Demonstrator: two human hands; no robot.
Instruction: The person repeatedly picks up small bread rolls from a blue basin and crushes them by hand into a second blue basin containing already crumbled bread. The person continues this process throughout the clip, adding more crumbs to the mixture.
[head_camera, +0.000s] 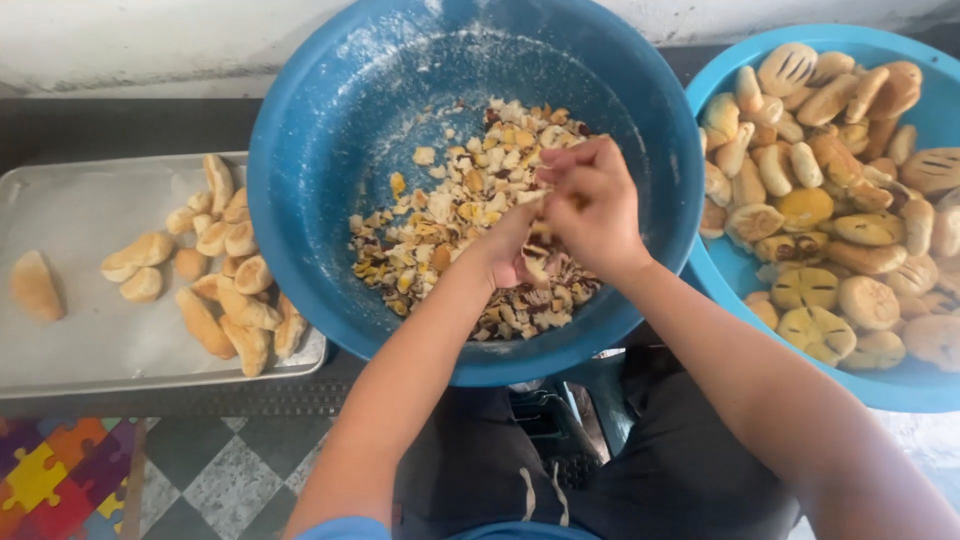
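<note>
Head view, looking down. At centre frame, both hands work inside a large blue basin (330, 130) whose floor holds a heap of torn bread pieces (450, 225) — pale crumb mixed with yellow and dark brown crust fragments. The left hand (510, 250) and the right hand (592, 205) meet just right of the heap's middle, fingers curled and pinched together on a small piece of bread (545, 268) held between them. Neither hand is open; how much of the piece each holds cannot be told, since the fingers cover most of it.

Step in hand, as judged: tearing bread into bits over the basin. The next move would call for pulling the pinched piece apart and letting the fragments drop onto the heap, then a reach for a whole piece.

A dusting of flour or crumbs streaks the basin's inner wall at upper centre. At the right edge, a second blue basin (735, 275) is piled with whole buns (830, 200), round and oblong, some scored on top. At the left, a metal tray (70, 210) carries a smaller cluster of oblong rolls (225, 270) — one roll lies apart near the frame's left edge.
</note>
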